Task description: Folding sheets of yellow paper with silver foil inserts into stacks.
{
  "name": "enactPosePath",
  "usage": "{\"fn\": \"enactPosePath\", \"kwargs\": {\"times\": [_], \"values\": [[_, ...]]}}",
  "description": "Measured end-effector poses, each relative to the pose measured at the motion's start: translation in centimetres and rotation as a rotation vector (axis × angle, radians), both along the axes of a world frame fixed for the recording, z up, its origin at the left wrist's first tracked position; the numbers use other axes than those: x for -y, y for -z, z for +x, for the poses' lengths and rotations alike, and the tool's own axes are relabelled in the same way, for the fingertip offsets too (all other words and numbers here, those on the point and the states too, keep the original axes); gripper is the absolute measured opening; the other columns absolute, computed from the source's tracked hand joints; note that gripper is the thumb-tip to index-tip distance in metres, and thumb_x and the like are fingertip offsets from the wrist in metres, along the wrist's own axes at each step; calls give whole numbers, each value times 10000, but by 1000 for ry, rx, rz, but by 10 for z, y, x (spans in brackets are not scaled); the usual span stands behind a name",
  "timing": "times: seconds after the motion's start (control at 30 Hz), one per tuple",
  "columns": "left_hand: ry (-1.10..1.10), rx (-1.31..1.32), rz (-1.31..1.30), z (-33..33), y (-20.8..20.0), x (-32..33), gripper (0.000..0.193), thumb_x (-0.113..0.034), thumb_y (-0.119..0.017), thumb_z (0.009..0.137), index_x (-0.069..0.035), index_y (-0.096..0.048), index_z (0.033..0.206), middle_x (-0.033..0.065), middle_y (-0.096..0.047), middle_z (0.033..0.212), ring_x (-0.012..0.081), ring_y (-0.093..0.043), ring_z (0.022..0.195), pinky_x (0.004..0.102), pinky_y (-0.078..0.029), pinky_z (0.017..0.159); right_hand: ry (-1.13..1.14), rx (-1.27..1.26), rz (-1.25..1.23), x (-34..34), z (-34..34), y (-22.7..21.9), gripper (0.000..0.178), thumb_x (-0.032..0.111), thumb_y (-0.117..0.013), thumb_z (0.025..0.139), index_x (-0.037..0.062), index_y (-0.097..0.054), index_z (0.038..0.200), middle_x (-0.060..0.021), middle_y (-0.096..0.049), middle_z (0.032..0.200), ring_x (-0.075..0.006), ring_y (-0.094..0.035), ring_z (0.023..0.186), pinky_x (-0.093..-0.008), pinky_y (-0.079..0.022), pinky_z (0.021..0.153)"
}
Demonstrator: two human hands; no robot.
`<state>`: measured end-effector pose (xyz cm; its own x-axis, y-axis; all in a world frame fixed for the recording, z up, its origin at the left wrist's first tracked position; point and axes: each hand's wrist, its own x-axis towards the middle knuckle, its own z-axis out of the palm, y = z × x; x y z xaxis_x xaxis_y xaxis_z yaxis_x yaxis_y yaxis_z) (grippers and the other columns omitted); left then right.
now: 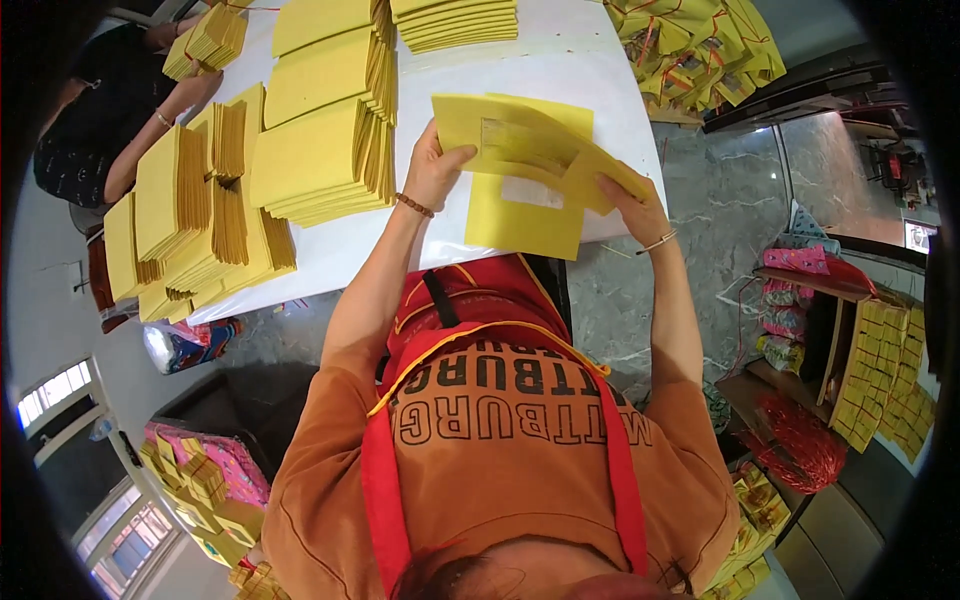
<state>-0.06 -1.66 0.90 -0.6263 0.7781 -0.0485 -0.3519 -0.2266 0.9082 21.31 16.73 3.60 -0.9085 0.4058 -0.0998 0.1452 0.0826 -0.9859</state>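
A yellow paper sheet [455, 118] is raised over the table's near edge, bowed along its length, with a printed patch near its middle. My left hand [437, 172] pinches its left end, thumb on the face. At the right end, my right hand [636, 212] grips the same sheet. Beneath it, more yellow paper [500, 235] lies at the table's edge and shows a pale rectangular patch. Whether that is one sheet or several I cannot tell. Left of my left hand stands a tall stack of folded yellow paper [305, 160].
More yellow stacks [165, 205] crowd the left side of the white table [440, 240]. Another person's arm [165, 125] reaches to a bundle [205, 45] at far left. A heap of tied yellow paper [700, 50] is beyond the table's right side. Red strands [795, 440] lie at right.
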Motion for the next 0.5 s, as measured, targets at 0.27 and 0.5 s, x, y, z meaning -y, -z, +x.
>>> {"fn": "enactPosePath", "kwargs": {"times": [0.27, 0.5], "values": [[-396, -1357, -171, 12, -26, 2, 592, -52, -569, 609, -60, -439, 1186, 194, -430, 1197, 359, -394, 1089, 432, -298, 926, 599, -325, -619, 14, -5, 9, 280, 47, -545, 840, 27, -517, 1118, -43, -580, 1024, -138, -577, 888, -262, -473, 753], [-287, -1731, -319, 60, -1, -4, 505, -79, -594, 623, -241, -591, 1101, 71, -426, 1262, 310, -395, 1082, 428, -313, 889, 762, -316, -945, 78, -16, 20, 305, 63, -552, 840, 62, -485, 1138, -46, -564, 1062, -177, -573, 947, -306, -501, 778]]}}
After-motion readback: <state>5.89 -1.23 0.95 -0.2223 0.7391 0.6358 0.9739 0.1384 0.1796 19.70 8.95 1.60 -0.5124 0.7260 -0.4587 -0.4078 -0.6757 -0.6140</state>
